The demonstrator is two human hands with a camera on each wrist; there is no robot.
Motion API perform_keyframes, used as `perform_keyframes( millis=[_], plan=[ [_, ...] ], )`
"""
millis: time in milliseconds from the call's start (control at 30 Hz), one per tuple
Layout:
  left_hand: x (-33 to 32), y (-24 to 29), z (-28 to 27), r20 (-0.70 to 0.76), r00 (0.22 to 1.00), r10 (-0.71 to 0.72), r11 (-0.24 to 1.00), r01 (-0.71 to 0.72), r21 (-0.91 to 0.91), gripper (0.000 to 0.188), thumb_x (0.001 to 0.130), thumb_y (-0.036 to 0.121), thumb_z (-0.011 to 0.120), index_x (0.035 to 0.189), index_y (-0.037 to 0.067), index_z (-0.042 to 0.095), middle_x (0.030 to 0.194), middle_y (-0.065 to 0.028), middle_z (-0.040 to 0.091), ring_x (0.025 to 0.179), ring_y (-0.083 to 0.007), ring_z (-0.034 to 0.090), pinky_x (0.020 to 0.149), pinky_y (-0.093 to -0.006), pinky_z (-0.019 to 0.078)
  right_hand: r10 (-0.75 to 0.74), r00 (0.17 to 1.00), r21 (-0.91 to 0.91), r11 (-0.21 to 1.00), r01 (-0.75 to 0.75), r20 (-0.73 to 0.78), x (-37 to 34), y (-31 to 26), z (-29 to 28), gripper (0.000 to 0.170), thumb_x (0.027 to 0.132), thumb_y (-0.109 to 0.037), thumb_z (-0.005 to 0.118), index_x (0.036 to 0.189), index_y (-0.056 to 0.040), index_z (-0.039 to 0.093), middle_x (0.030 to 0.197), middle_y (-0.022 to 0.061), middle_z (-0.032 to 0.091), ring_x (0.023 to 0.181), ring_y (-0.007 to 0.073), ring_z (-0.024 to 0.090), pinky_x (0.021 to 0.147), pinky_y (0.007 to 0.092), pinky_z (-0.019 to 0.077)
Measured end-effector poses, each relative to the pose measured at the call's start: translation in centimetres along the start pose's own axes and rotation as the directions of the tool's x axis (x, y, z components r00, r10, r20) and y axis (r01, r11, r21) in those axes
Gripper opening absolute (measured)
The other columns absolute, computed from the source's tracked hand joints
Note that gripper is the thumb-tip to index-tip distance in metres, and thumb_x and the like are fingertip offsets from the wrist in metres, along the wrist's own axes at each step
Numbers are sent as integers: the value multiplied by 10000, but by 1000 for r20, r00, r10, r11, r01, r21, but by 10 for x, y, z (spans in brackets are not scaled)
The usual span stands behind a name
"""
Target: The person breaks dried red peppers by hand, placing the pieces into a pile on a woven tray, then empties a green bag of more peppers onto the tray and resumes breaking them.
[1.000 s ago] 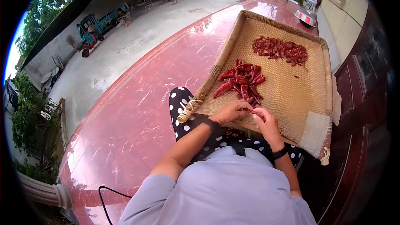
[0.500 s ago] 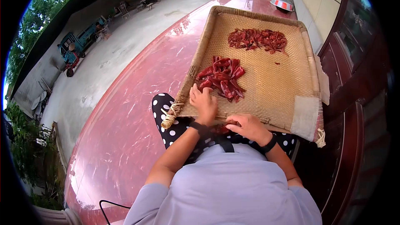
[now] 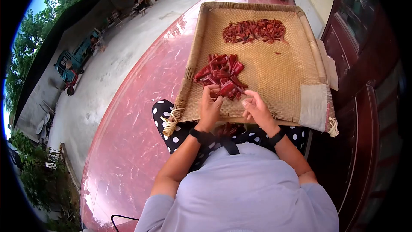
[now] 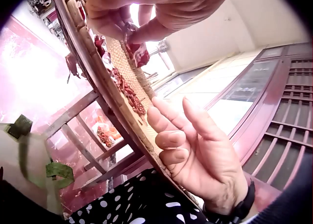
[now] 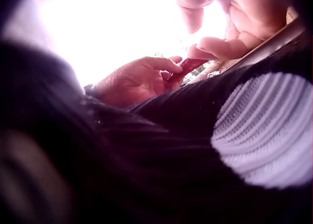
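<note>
Nearside of the pile (image 3: 219, 71), the left grip (image 3: 210, 111) pinched a pepper (image 4: 141, 56), its length toward the empty, loosely curled right grip (image 3: 261, 112).

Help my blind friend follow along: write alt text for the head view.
A person's left hand holds a red pepper over a woven tray, the right hand close by. The tray carries a pile of larger red peppers and, farther off, smaller pieces.

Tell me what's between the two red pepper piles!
Just bare woven tray lies between the near pile and the far pile, in the head view.
</note>
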State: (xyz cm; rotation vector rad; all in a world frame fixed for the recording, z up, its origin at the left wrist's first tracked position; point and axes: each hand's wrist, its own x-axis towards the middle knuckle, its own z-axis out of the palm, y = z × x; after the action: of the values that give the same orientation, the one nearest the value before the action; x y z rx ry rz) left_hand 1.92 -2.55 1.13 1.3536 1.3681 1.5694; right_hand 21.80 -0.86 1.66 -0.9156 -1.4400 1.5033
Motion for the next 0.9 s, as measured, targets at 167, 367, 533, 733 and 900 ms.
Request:
perform_keyframes(
  millis=[167, 367, 533, 733, 900],
  plan=[
    [-5, 22, 8, 366, 923, -121, 981, 168, -99, 287, 860, -33, 548, 1138, 39, 542, 997, -38, 602, 866, -91, 578, 773, -237, 480, 44, 999, 127, 991, -47, 28, 3, 1, -9, 361, 957, -188, 598, 1260, -9, 519, 1024, 79, 610, 693, 84, 603, 586, 199, 507],
    [-1, 11, 0, 374, 893, -249, 926, 332, -178, 195, 872, 15, 523, 1060, 18, 572, 919, -34, 620, 779, -103, 599, 737, -254, 504, 42, 984, -8, 999, -42, 174, -1, -4, -12, 264, 945, -177, 615, 1155, -19, 589, 856, -3, 626, 705, 61, 567, 632, 211, 490],
    [-6, 28, -11, 390, 861, -326, 909, 399, -119, 199, 865, 50, 503, 1046, 15, 577, 894, -40, 633, 774, -109, 602, 750, -255, 506, 66, 976, -39, 997, -59, 208, 0, 4, -14, 237, 952, -179, 594, 1134, -27, 599, 833, -16, 603, 698, 53, 560, 629, 203, 484],
    [-25, 51, -23, 543, 772, -331, 939, 212, 271, 228, 852, 66, 503, 1051, -4, 590, 921, -48, 670, 799, -102, 618, 713, -251, 520, 62, 985, -22, 998, -60, 162, 2, 15, -16, 207, 964, -164, 559, 1113, -29, 606, 814, -10, 603, 686, 56, 567, 634, 205, 494],
    [-42, 40, -21, 566, 824, -24, 919, -205, 337, 304, 831, 45, 641, 1131, 16, 600, 977, -76, 626, 784, -142, 621, 688, -278, 524, 86, 983, -62, 995, -76, 161, -1, 4, -12, 197, 961, -144, 557, 1109, -24, 604, 806, -7, 607, 692, 62, 573, 635, 207, 497]
  ],
)
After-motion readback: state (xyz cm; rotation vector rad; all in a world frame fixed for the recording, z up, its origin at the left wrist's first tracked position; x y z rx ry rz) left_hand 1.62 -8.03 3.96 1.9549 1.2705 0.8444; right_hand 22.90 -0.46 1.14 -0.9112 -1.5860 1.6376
